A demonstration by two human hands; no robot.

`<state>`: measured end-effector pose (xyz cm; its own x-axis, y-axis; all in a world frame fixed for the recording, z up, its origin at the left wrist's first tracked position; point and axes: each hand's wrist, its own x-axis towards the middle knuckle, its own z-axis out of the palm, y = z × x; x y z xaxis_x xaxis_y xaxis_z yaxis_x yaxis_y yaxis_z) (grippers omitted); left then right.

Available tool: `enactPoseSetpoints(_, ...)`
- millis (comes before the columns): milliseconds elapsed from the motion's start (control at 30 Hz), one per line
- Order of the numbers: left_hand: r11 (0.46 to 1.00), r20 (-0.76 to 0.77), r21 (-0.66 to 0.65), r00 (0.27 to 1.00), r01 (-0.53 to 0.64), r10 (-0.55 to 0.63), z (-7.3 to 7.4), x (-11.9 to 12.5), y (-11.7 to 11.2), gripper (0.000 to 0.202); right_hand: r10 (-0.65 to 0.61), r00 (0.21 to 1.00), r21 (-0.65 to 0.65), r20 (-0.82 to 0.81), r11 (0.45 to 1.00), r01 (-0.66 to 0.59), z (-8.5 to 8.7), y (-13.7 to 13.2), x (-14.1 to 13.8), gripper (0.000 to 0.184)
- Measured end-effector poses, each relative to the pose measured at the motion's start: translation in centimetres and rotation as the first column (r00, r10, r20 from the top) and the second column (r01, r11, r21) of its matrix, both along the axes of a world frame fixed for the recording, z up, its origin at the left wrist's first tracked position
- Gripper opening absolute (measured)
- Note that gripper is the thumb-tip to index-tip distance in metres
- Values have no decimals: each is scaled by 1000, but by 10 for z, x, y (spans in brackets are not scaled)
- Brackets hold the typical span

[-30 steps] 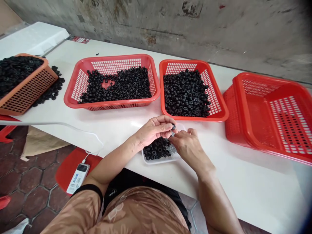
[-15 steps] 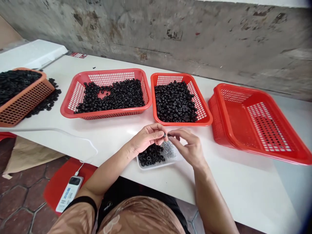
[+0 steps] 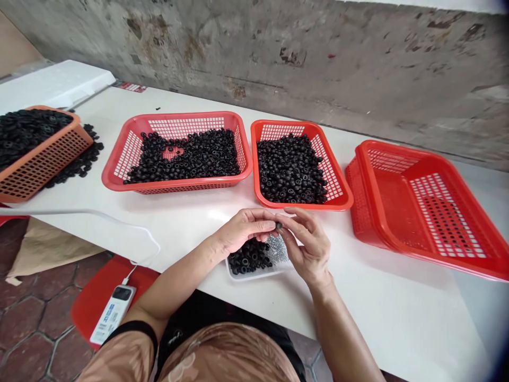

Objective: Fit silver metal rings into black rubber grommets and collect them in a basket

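Between the fingertips of both hands is a small black ring-like part. My left hand is closed in a pinch on its left side. My right hand meets it from the right, thumb and fingers closed on the same part. Just below the hands lies a shallow white tray. Its left side holds a heap of black rings, and small clear or silvery pieces fill the right side. My hands hide the tray's far edge.
Behind the hands stand a wide red basket and a smaller red basket, both with black parts. Stacked red baskets are at right. An orange basket tilts at left beside spilled parts. A white cable runs to a power bank.
My hands have come closer together, the right fingers now pressed against the black part that the left hand pinches. The whole view has shifted slightly.
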<state>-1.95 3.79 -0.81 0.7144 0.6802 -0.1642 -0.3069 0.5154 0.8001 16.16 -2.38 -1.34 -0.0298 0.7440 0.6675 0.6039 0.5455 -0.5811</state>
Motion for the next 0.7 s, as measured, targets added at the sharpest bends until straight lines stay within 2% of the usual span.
enactPoseSetpoints(67,1000,1,6,1000,-13,13,1,0,0,32,-30,995,56,97,998,25,2,0,1,36)
enactPoseSetpoints(133,1000,1,1,1000,-14,14,2,0,-1,30,-29,991,56,133,998,22,3,0,2,35)
enactPoseSetpoints(333,1000,2,-17,1000,0,0,3,-1,-1,31,29,999,-55,33,998,-27,5,-1,0,31)
enactPoseSetpoints(567,999,-9,-29,1000,22,-23,5,-2,-1,34,88,996,-25,21,996,-88,6,0,1,36)
enactPoseSetpoints(700,999,-13,-26,1000,18,-19,10,-1,-1,37,84,995,-23,50,996,-83,7,1,1,35)
